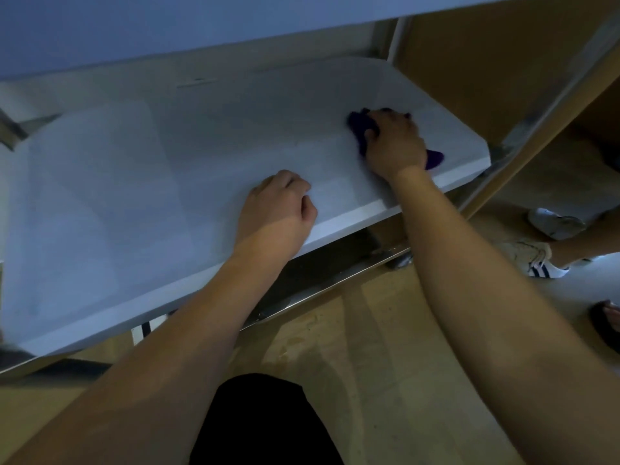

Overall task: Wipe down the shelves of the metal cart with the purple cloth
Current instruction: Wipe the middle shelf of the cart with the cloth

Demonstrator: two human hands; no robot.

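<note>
A black-clad knee (pixel 265 424) sits nearest, with both bare forearms reaching over it. The purple cloth (pixel 360 126) lies bunched on the cart's shelf (pixel 134 196), near its right end. The right hand (pixel 396 142) presses on it, grip curled around it. The left hand (pixel 278 209) rests near the shelf's front edge, fingers curled, holding nothing.

Crumpled purple cloth (pixel 360 126) on pale cart shelf (pixel 141 182), near its right end, bunched under hand (pixel 396 142)

Indoor work space: a metal cart (pixel 134 203) stands on a stained tan floor (pixel 369 364), with onlookers' sneakers (pixel 536 260) nearby.
</note>
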